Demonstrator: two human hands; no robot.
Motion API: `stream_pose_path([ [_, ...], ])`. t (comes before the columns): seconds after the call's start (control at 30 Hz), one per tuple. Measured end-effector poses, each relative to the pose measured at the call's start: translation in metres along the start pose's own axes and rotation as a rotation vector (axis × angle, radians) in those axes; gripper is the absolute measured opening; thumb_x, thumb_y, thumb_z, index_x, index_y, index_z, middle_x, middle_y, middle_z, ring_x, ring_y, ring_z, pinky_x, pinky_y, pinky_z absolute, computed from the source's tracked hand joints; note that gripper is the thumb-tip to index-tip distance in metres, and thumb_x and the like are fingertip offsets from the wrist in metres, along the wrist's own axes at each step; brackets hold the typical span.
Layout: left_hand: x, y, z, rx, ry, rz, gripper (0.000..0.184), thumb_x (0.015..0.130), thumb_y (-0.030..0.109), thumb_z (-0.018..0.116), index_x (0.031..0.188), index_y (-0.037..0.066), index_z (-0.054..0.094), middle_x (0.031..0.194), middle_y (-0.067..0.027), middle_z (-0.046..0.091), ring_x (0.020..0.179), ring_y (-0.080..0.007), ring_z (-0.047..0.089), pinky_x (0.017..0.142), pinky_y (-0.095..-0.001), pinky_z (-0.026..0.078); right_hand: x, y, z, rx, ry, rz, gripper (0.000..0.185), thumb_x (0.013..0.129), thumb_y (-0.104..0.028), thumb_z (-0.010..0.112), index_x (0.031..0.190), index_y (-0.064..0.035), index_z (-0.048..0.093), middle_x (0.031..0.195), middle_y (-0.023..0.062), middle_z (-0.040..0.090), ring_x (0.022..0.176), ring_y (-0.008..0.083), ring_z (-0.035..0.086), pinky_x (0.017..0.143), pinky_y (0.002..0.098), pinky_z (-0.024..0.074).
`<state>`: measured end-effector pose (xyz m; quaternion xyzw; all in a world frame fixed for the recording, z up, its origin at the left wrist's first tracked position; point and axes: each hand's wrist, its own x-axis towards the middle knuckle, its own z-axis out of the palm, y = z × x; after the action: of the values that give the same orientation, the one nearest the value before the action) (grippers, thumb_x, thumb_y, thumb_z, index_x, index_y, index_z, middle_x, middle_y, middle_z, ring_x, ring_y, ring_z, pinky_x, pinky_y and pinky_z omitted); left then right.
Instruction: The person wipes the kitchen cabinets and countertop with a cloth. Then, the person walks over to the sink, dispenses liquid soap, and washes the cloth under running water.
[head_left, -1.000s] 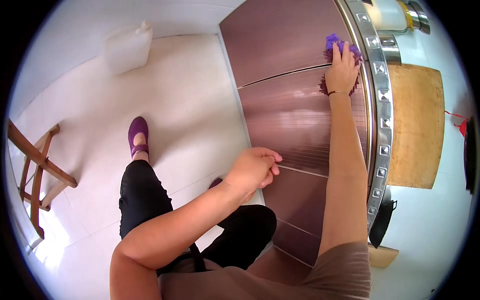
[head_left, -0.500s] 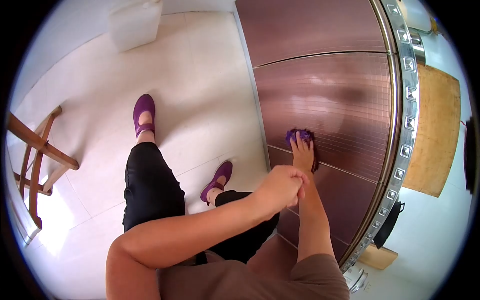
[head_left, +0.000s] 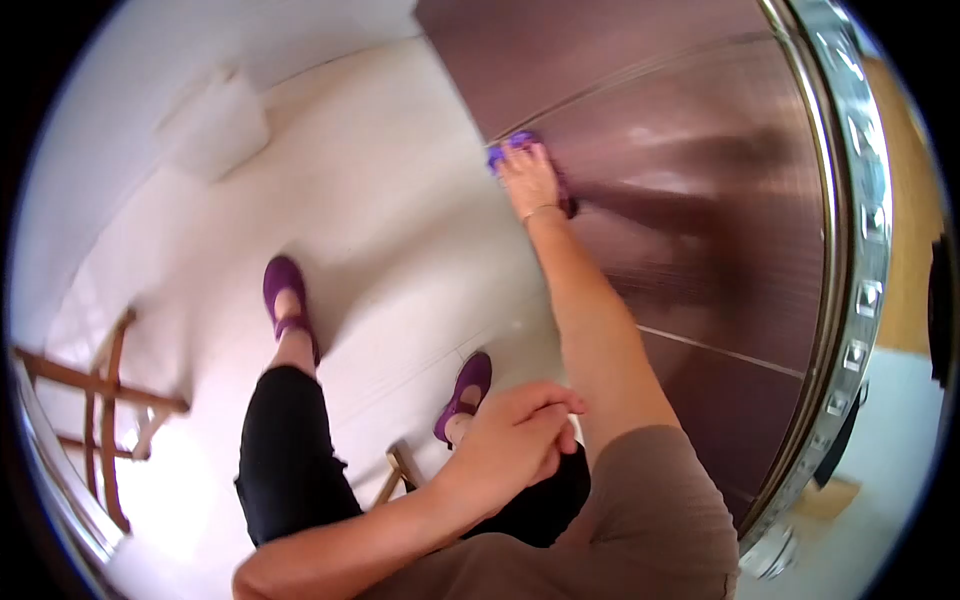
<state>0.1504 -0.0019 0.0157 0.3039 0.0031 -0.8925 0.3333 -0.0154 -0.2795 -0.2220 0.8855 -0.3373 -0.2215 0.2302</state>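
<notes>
My right hand [head_left: 530,182] lies over a bunched purple cloth [head_left: 520,140], with the fingers spread on top of it. Beneath the cloth is a glossy brown-maroon cabinet door [head_left: 680,150], close to its lower edge and a door seam. The right arm stretches far forward along the cabinet front. My left hand [head_left: 525,430] hovers before my body in a loose fist, and no object shows in it. That hand is apart from the cabinet.
A studded metal-edged counter [head_left: 868,298] runs along the right, with a wooden board [head_left: 900,200] on it. A wooden stool [head_left: 105,385] stands at the left. A whitish bin-like container [head_left: 215,125] sits near the wall. My purple shoes [head_left: 285,290] are on the pale floor.
My right hand has slid the cloth forward and toward the door's lower edge. The left fist has come slightly lower and left. The view has shifted and turned.
</notes>
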Motion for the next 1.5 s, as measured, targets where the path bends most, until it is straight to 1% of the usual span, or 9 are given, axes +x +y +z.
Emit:
stream_pose_path([
  [0.33,0.006,-0.013,0.006,0.139,-0.001,-0.023,0.016,0.088,0.007,0.045,0.096,-0.001,0.056,0.067,-0.0051,0.053,0.038,-0.0064,0.032,0.037,-0.0198,0.021,-0.185,-0.001,-0.006,0.063,-0.135,0.015,0.039,0.085,-0.021,0.044,0.122,-0.0101,0.05,0.136,0.0084,0.038,0.123,0.0178,0.039,0.108,0.0415,0.0157],
  [0.63,0.032,-0.028,-0.029,0.407,0.028,0.141,0.018,0.085,0.002,0.043,0.1,-0.004,0.05,0.071,-0.0039,0.053,0.039,-0.0054,0.029,0.035,-0.019,0.022,-0.288,0.101,-0.177,0.032,0.343,0.396,0.039,0.083,-0.019,0.045,0.121,-0.0135,0.051,0.138,0.0051,0.038,0.111,0.0168,0.048,0.101,0.0468,0.0273],
  [1.13,-0.022,-0.201,-0.217,0.652,0.407,-0.329,0.014,0.086,0.008,0.05,0.089,-0.001,0.06,0.063,-0.0045,0.057,0.038,-0.0076,0.035,0.034,-0.0205,0.024,-0.463,0.081,-0.183,0.079,0.46,0.649,0.038,0.077,-0.006,0.052,0.114,-0.0138,0.056,0.135,0.0045,0.041,0.112,0.0245,0.048,0.1,0.0434,0.0326],
  [1.23,-0.037,-0.21,-0.231,1.173,0.235,-0.389,0.017,0.086,0.008,0.051,0.094,-0.003,0.06,0.069,-0.0061,0.061,0.039,-0.0087,0.034,0.035,-0.0221,0.025,-0.473,0.055,-0.189,0.327,0.378,0.788,0.04,0.074,0.001,0.049,0.111,-0.0116,0.058,0.132,0.0062,0.044,0.112,0.0273,0.047,0.099,0.0439,0.033],
  [1.3,-0.01,-0.224,-0.299,1.814,-0.424,-0.13,0.023,0.081,0.012,0.054,0.101,0.001,0.062,0.07,-0.0081,0.063,0.044,-0.0133,0.043,0.039,-0.0279,0.034,-0.473,0.05,-0.197,0.412,0.469,0.736,0.041,0.073,0.004,0.047,0.11,-0.0107,0.059,0.13,0.0071,0.046,0.112,0.0285,0.046,0.098,0.0437,0.0335],
  [1.33,0.007,-0.231,-0.343,2.095,-0.789,0.267,0.027,0.078,0.014,0.055,0.102,0.005,0.063,0.071,-0.0096,0.065,0.048,-0.0167,0.049,0.043,-0.0317,0.04,-0.472,0.049,-0.203,0.492,0.556,0.693,0.043,0.071,0.008,0.045,0.109,-0.0098,0.059,0.127,0.008,0.048,0.113,0.0296,0.046,0.097,0.0436,0.0341],
  [1.37,0.004,-0.244,-0.316,2.28,-0.42,-0.329,0.023,0.069,0.013,0.057,0.089,0.007,0.067,0.087,-0.0084,0.066,0.071,-0.0258,0.063,0.065,-0.0379,0.05,-0.471,0.048,-0.217,0.489,0.556,0.693,0.043,0.071,0.008,0.045,0.109,-0.0098,0.059,0.127,0.008,0.048,0.113,0.0296,0.046,0.097,0.0436,0.0341],
  [1.47,-0.012,-0.249,-0.264,2.732,-0.935,-0.221,0.016,0.067,0.021,0.059,0.068,0.007,0.067,0.072,-0.0129,0.065,0.063,-0.0293,0.062,0.059,-0.0378,0.049,-0.463,0.054,-0.275,0.491,0.704,0.541,0.047,0.069,0.009,0.044,0.109,-0.0107,0.06,0.123,0.009,0.051,0.111,0.0306,0.047,0.093,0.0403,0.0371],
  [1.5,-0.016,-0.252,-0.255,2.536,-0.639,-0.456,0.016,0.067,0.02,0.059,0.068,0.007,0.067,0.074,-0.0131,0.065,0.066,-0.031,0.062,0.062,-0.0387,0.049,-0.458,0.058,-0.293,0.479,0.701,0.531,0.047,0.069,0.009,0.044,0.109,-0.0107,0.06,0.123,0.009,0.051,0.111,0.0306,0.047,0.093,0.0403,0.0371],
])
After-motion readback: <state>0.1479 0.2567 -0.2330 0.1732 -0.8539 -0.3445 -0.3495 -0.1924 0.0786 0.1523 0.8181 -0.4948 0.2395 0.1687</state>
